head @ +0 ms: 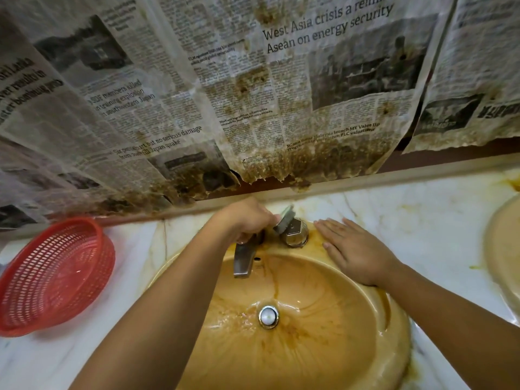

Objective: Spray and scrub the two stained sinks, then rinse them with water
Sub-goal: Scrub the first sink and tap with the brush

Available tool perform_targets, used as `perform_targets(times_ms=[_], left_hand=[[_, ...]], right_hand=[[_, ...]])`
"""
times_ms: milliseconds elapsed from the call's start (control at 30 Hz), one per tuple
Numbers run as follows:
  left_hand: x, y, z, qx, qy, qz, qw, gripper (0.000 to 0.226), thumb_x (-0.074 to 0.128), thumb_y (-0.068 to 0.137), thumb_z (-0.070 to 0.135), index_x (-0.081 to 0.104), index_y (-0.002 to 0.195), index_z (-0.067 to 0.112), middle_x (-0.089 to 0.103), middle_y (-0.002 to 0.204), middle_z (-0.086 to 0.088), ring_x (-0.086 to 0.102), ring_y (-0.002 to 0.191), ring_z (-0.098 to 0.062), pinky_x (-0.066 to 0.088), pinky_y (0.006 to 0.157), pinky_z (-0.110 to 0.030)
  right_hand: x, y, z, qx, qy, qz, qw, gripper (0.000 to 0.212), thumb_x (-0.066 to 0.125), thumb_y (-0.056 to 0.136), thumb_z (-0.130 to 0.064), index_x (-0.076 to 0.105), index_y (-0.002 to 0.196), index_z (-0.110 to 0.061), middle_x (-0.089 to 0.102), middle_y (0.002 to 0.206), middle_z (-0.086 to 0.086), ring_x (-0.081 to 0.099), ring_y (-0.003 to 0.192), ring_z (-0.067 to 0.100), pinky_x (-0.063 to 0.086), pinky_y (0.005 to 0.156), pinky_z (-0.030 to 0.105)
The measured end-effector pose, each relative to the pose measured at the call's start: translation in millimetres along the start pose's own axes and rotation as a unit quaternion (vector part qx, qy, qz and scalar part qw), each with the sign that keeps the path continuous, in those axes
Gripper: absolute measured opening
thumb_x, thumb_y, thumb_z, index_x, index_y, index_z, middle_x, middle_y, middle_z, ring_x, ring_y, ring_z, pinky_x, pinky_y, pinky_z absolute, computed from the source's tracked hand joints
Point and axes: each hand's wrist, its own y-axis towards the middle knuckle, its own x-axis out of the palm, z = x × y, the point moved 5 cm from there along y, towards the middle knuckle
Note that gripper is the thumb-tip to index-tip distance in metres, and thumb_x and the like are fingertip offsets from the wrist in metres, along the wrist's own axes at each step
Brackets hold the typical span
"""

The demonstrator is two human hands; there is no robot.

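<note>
Tan brown-streaked sink [323,347], red mesh basket [50,277], white veined counter [394,215].

Your left hand [244,220] holds a sponge [284,219] to the tap knob [295,235]; your right hand [357,251] lies flat on the sink [323,347] rim.
You grip the grey sponge against the knob's top, just right of the spout [244,261]. The tan basin is wet and streaked brown around the drain plug [268,316]. A red basket [50,274] sits on the marble counter [408,220] to the left, and a second sink [503,249] shows far right. Stained newspaper [168,94] covers the wall.
</note>
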Motion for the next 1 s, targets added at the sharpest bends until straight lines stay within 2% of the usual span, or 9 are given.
perform_targets(times_ms=[133,233,367,433,700,767,833,900,1000], left_hand=[[6,8,-2,-0.001,0.053,0.022,0.998,0.041,0.059,0.101,0.041,0.071,0.107,0.002,0.059,0.078,-0.009,0.049,0.060,-0.022,0.045,0.055,-0.032],[8,9,-14,0.013,-0.009,0.015,1.000,0.040,0.061,0.098,0.044,0.076,0.101,0.006,0.047,0.061,-0.002,0.040,0.053,-0.019,0.033,0.048,-0.026],[9,-2,-10,0.033,0.033,0.049,0.998,0.038,0.056,0.102,0.042,0.075,0.107,0.011,0.061,0.081,-0.012,0.059,0.074,-0.029,0.045,0.062,-0.031],[11,-5,-5,0.045,0.045,0.055,0.996,0.039,0.054,0.104,0.043,0.076,0.106,0.010,0.055,0.072,-0.011,0.055,0.064,-0.029,0.041,0.055,-0.027],[27,-22,3,0.094,0.044,0.152,0.983,0.051,0.053,0.105,0.037,0.052,0.057,0.019,0.052,0.061,-0.002,0.047,0.063,-0.021,0.032,0.054,-0.030],[35,-32,2,0.115,-0.007,0.165,0.980,0.039,0.053,0.105,0.034,0.070,0.074,0.017,0.071,0.092,-0.008,0.061,0.079,-0.023,0.043,0.063,-0.029],[42,-42,-2,0.127,-0.056,0.192,0.972,0.029,0.054,0.105,0.034,0.075,0.119,0.020,0.071,0.124,-0.005,0.065,0.110,-0.023,0.048,0.083,-0.029],[56,-50,-1,0.131,-0.054,0.208,0.968,0.036,0.054,0.104,0.039,0.065,0.137,0.029,0.071,0.128,-0.001,0.063,0.118,-0.023,0.052,0.092,-0.032],[73,-52,2,0.083,0.027,0.257,0.962,0.042,0.047,0.104,0.044,0.056,0.144,0.033,0.074,0.112,-0.006,0.067,0.104,-0.030,0.055,0.078,-0.038]], right_hand=[[-1,-1,0,0.011,0.005,-0.003,1.000,0.063,0.007,0.105,-0.052,0.007,0.165,-0.032,0.019,0.170,-0.009,0.010,0.156,0.004,-0.004,0.126,0.026],[0,0,1,0.024,0.005,-0.005,1.000,0.064,0.004,0.103,-0.053,0.007,0.164,-0.034,0.018,0.170,-0.010,0.010,0.156,0.004,-0.004,0.126,0.026],[0,-1,-1,0.021,-0.002,-0.001,1.000,0.068,0.001,0.101,-0.055,0.009,0.164,-0.032,0.021,0.170,-0.008,0.013,0.156,0.006,0.002,0.129,0.031],[0,-3,0,0.028,0.000,0.009,1.000,0.066,0.005,0.103,-0.053,0.013,0.165,-0.030,0.024,0.169,-0.006,0.015,0.156,0.008,0.001,0.128,0.030],[-2,-4,1,0.042,0.002,0.021,0.999,0.066,0.008,0.104,-0.051,0.014,0.165,-0.027,0.024,0.169,-0.005,0.014,0.157,0.009,0.002,0.128,0.029],[-1,-5,2,0.043,0.005,0.016,0.999,0.065,0.010,0.105,-0.051,0.013,0.165,-0.026,0.023,0.169,-0.005,0.012,0.157,0.009,0.002,0.128,0.030],[0,-5,2,0.040,0.008,0.019,0.999,0.063,0.013,0.108,-0.050,0.013,0.165,-0.025,0.023,0.170,-0.004,0.012,0.157,0.009,0.001,0.128,0.029],[-1,-6,2,0.039,0.006,0.020,0.999,0.061,0.016,0.109,-0.049,0.014,0.165,-0.024,0.023,0.170,-0.003,0.012,0.157,0.010,0.000,0.127,0.028],[1,-12,1,0.018,0.011,0.016,1.000,0.061,0.016,0.110,-0.048,0.011,0.165,-0.023,0.022,0.170,-0.003,0.013,0.157,0.010,-0.001,0.127,0.029]])
